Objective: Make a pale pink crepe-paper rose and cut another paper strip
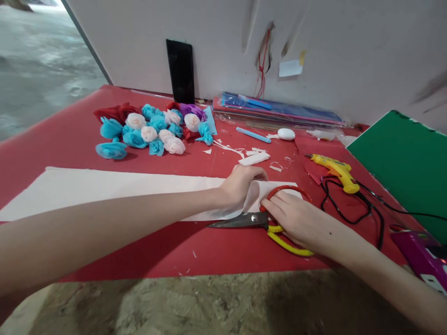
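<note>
A long strip of white crepe-like paper (pixel 132 186) lies across the red table, its right end folded up and curled. My left hand (pixel 242 184) is closed on the paper near that fold, its fingertips partly hidden. My right hand (pixel 293 216) is closed over the handles of a pair of scissors (pixel 244 220), one handle red and one yellow. Its fingertips also press against the folded paper edge. The scissor blades point left along the paper's near edge and look closed together. My right thumb is hidden under the hand.
Blue, pink, red and purple paper flowers (pixel 153 128) lie behind the strip. White scraps (pixel 254 158), a blue pen (pixel 253 135) and packed paper sheets (pixel 279 111) sit farther back. At right are a yellow glue gun (pixel 335 170), its black cord, a green board (pixel 401 163) and a purple power strip (pixel 419 253).
</note>
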A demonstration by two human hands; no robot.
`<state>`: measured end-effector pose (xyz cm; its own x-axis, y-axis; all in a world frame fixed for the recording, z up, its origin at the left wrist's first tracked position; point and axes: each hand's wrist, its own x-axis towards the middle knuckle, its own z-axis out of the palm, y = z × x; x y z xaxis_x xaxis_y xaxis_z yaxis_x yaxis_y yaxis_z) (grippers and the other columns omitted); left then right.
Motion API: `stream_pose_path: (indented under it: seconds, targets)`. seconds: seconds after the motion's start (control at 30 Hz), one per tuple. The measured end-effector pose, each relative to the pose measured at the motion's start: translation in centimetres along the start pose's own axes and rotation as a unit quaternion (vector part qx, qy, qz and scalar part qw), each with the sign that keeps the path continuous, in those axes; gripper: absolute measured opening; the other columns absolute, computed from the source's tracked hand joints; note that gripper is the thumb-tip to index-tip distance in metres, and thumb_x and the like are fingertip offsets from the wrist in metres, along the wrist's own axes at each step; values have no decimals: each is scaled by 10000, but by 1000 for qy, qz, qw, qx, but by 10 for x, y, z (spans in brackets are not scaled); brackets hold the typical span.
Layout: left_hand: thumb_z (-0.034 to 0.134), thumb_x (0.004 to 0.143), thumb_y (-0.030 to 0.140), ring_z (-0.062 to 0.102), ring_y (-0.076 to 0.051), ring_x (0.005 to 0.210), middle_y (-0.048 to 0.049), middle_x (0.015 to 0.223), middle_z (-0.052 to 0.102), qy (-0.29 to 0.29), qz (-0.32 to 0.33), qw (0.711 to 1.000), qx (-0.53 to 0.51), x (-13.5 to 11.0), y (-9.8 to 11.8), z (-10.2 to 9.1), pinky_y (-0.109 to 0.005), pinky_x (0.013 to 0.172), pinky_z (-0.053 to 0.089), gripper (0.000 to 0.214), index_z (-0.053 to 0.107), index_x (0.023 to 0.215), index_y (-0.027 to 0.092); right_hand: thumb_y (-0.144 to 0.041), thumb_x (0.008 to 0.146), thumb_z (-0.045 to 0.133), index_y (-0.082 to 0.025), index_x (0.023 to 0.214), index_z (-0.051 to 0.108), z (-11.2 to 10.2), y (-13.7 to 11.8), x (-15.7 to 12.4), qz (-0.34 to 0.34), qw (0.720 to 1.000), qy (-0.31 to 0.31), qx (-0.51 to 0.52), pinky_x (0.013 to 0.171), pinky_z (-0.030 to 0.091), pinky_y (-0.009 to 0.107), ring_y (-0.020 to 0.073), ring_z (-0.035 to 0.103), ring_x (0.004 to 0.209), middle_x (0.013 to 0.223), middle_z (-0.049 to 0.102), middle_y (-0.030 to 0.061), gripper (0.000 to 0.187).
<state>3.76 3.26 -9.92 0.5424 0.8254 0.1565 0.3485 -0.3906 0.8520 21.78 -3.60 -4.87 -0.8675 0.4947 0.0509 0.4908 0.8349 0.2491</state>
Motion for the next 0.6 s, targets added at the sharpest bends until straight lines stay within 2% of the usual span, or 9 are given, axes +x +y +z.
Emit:
stream_pose_path:
  seconds: [0.2,0.6]
  targets:
    - [571,902,324,618,-236,987,-78,1148,614,8,0,1000,-6,3,-5,4,-429,832,534,284,588,1126,150,-24,884,365,-91,1057,554,-9,-5,-2,0,1000,-5,-24,704,437,327,231,542,833,862,616,111,265]
    - [570,904,318,618,-232,988,-85,1163,606,-29,-25,999,-26,6,0,-1,-430,830,535,295,575,1149,153,-52,865,372,-82,1082,531,4,-4,-12,-15,998,8,-61,660,423,325,228,552,762,821,602,104,271]
